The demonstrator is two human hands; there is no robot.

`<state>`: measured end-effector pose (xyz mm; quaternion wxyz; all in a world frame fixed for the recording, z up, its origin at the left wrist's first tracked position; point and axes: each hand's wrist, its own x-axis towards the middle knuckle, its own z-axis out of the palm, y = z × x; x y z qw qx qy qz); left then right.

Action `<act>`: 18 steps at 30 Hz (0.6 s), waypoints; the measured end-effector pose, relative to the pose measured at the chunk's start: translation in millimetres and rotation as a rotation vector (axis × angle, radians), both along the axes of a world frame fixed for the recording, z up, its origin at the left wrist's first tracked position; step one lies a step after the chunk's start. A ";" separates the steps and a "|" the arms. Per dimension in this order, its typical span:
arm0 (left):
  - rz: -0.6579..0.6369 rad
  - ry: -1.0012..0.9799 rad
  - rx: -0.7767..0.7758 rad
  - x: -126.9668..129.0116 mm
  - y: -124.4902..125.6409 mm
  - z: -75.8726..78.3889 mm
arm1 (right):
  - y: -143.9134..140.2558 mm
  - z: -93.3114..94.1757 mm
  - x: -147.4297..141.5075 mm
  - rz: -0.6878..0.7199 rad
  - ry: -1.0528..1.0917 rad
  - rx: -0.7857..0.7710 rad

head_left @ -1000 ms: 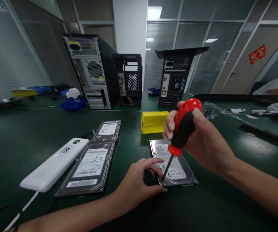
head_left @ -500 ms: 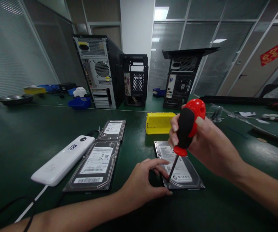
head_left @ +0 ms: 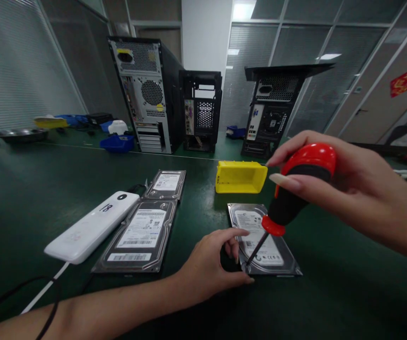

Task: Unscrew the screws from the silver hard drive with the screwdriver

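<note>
A hard drive (head_left: 284, 252) with a white label lies flat before me on the green table. My left hand (head_left: 212, 259) steadies its near left corner, thumb at the front edge and fingers curled at the left side. In my right hand (head_left: 359, 189) is a screwdriver (head_left: 306, 174) with a red and black handle, the fingers wrapped round its top. Its shaft slants down to the left, and the tip meets the drive's near left corner. Any screw under the tip is too small to make out.
Left of my hands lie a larger-looking hard drive (head_left: 141, 231), another drive (head_left: 168, 182) behind it, and a white power bank (head_left: 92, 226) with a cable. Beyond the drive sits a yellow bin (head_left: 241, 184). Computer cases (head_left: 170, 94) stand at the back, near a blue bin (head_left: 116, 143).
My right hand has shifted right and changed its grip over the handle's top. The screwdriver now leans further right, its tip still at the same corner. The left hand barely moved.
</note>
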<state>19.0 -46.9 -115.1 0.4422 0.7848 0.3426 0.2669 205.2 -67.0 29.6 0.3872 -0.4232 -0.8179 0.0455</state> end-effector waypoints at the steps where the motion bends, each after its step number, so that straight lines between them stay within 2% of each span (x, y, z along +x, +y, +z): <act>1: -0.006 -0.003 -0.011 0.1 0.2 -0.7 | -0.9 2.7 3.7 0.037 0.002 -0.060; 5: -0.035 -0.018 -0.036 1.1 0.9 -3.1 | -0.4 6.6 16.7 0.208 0.123 -0.286; 8: -0.036 -0.025 -0.022 1.6 1.1 -4.3 | 3.0 0.9 16.3 0.296 0.328 -0.462; 10: -0.028 -0.022 0.004 1.5 0.8 -4.6 | 4.9 -6.3 8.3 0.332 0.516 -0.492; 14: -0.012 -0.017 0.051 0.9 0.3 -3.7 | 6.1 -18.1 -17.0 0.296 0.901 -0.563; 18: -0.031 -0.031 0.064 1.1 1.3 -4.1 | 8.4 -21.4 -29.2 0.291 0.991 -0.553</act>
